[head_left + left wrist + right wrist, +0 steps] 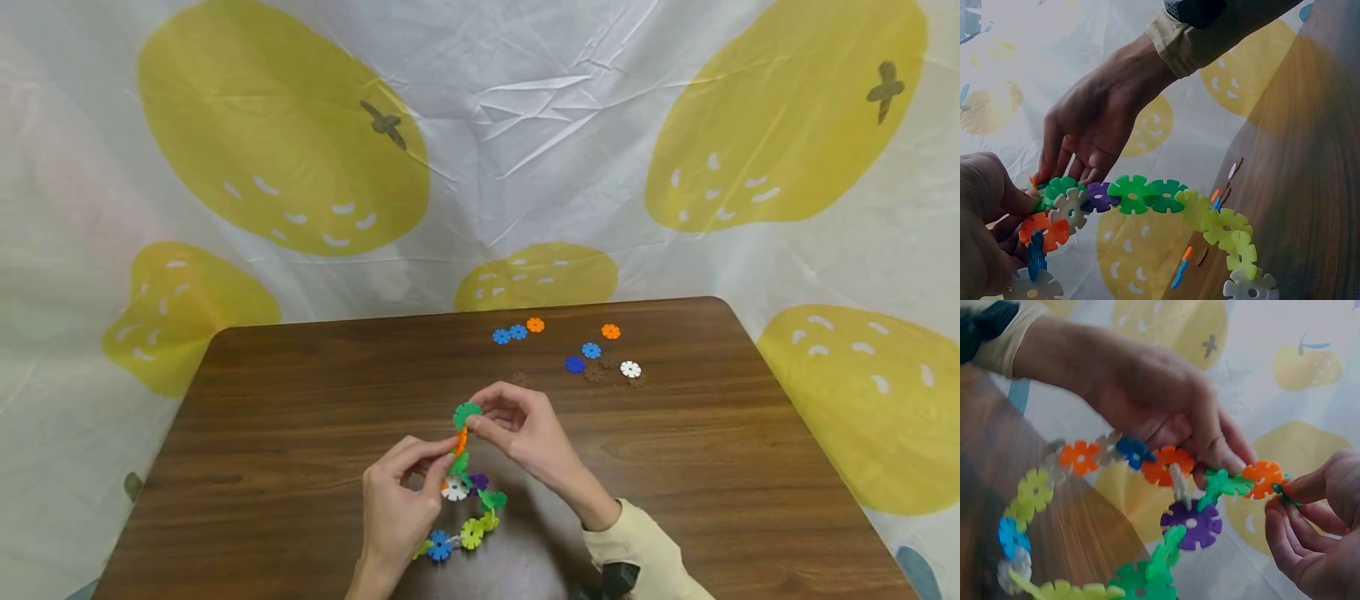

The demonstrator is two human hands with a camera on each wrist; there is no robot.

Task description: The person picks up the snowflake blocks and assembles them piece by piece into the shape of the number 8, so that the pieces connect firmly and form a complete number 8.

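Right hand [531, 433] pinching a green notched plastic disc [465, 414], left hand [401, 493] clamped just beside it on the multicoloured chain of flower-shaped plastic discs [472, 533]! That chain's over the table [300, 400], well in from its far edge.

Soft light fills the head view, glinting on the creased cloth [532, 104] and casting a shadow on the table [300, 400] beneath the right hand [536, 437]. The left wrist's view runs dim — that hand dark against upper-left glare — while the right wrist's looks hazy, the cloth blurred.
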